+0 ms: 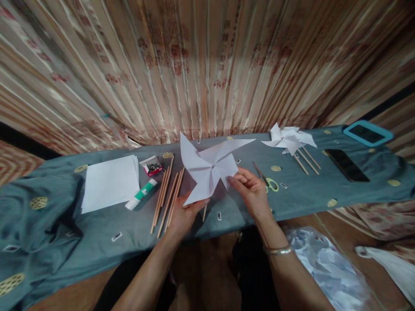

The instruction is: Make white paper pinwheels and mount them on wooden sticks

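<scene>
A white paper pinwheel [210, 168] is held up over the middle of the table, its blades folded in to the centre. My left hand [188, 214] grips its lower left blade, thumb on top. At the right edge, my right hand [249, 190] pinches another blade between thumb and fingers. Below the pinwheel a short length of wooden stick [204, 212] shows; whether it is joined to the pinwheel is hidden. Several loose wooden sticks [165, 190] lie just left of my left hand. Scissors with pale green handles [271, 185] rest beyond my right hand.
Left on the cloth-covered table [106, 231] are a stack of white paper [110, 183], a glue stick [141, 194] and a small open box of metal pins [151, 166]. Finished pinwheels [288, 140], a phone [346, 165] and a blue-framed tablet [368, 133] lie right. A bag of paper scraps [327, 268] stands below.
</scene>
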The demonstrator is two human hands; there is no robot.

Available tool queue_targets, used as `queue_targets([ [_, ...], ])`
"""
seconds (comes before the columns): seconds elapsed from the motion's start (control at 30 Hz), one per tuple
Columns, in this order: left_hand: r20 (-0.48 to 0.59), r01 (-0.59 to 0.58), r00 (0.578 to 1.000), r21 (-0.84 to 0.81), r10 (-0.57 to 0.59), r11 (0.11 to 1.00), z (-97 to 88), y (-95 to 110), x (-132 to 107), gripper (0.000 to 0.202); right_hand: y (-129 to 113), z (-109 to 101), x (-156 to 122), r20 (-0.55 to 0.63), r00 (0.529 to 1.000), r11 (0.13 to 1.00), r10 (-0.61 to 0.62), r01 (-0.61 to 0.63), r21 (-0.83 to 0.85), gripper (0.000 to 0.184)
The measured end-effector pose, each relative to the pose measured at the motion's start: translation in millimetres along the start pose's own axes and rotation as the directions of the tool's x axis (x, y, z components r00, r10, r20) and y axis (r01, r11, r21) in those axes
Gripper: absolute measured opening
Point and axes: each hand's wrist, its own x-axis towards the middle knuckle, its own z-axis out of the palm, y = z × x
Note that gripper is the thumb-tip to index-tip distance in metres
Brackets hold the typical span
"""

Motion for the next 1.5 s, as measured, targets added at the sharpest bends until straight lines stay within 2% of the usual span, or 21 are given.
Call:
queue_targets([
  [0.27,-0.061,-0.054,0.996,0.060,0.057,0.997,0.6,-1.7,1.7,0.024,-2.1,7.5,-9.0,0.143,0.976,0.980,0.166,-0.179,0.083,0.032],
  [0.4,-0.008,-0.123,0.992,0.126,0.125,0.984,-2.8,-5.0,4.0,0.015,-0.3,14.0,-12.4,0.180,0.961,0.968,0.209,-0.230,0.104,0.034],
  [0.7,0.031,-0.156,0.988,0.133,0.154,0.979,-2.6,1.3,3.9,0.018,-2.5,30.1,-18.9,0.239,0.949,0.964,0.206,-0.239,0.119,0.037],
  [0.87,0.024,-0.140,0.990,0.140,0.138,0.980,-4.1,3.3,3.6,0.019,-2.1,23.7,-18.7,0.232,0.952,0.973,0.201,-0.221,0.063,0.043],
  [0.97,0.031,-0.118,0.993,0.131,0.115,0.984,-4.5,6.1,2.6,0.022,-2.7,11.1,-16.1,0.185,0.968,0.985,0.172,-0.173,-0.010,0.042],
  [1.07,0.012,-0.105,0.994,0.124,0.104,0.987,-4.7,7.4,1.8,0.028,-5.1,-1.9,-11.3,0.017,0.998,0.994,0.055,-0.053,-0.092,0.036],
  [1.13,0.017,-0.092,0.996,0.128,0.091,0.987,-5.0,7.6,1.4,0.031,-7.2,-8.3,-7.4,-0.147,0.986,0.988,-0.075,0.053,-0.145,0.032],
  [1.2,0.049,-0.072,0.997,0.135,0.066,0.988,-5.6,8.1,0.7,0.032,-9.2,-12.7,-4.0,-0.258,0.949,0.972,-0.183,0.134,-0.195,0.030],
  [1.27,0.080,-0.061,0.996,0.138,0.050,0.989,-6.2,9.4,-0.1,0.031,-10.7,-15.9,-1.8,-0.297,0.925,0.959,-0.235,0.172,-0.223,0.030],
  [1.5,0.081,-0.057,0.996,0.157,0.045,0.986,-7.4,10.1,-1.4,0.026,-11.4,-24.1,-1.7,-0.293,0.910,0.938,-0.293,0.214,-0.275,0.031],
])
